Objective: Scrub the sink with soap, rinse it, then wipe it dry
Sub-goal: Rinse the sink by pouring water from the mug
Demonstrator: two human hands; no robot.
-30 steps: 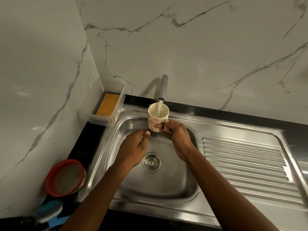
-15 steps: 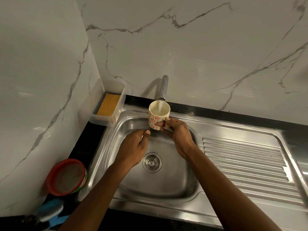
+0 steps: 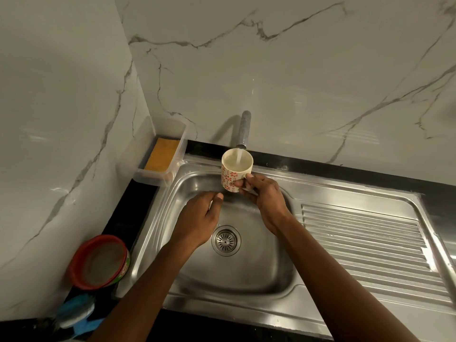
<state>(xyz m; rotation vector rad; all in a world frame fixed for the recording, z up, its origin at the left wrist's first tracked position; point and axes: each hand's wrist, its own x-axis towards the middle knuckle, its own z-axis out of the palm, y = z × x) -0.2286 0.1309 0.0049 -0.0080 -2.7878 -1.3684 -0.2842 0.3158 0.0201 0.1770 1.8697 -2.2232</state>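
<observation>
Mug (image 3: 231, 178) under tap (image 3: 243, 129), over sink (image 3: 246, 280).

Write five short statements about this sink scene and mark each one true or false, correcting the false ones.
1. The right hand holds the mug under the running tap. True.
2. The left hand grips a cloth. False: it holds nothing, above the sink basin.
3. The sponge lies beside the drain. False: it lies in the clear box at the corner.
4. The ribbed draining board is right of the basin. True.
5. The red tub stands on the draining board. False: it stands on the counter left of the sink.
</observation>
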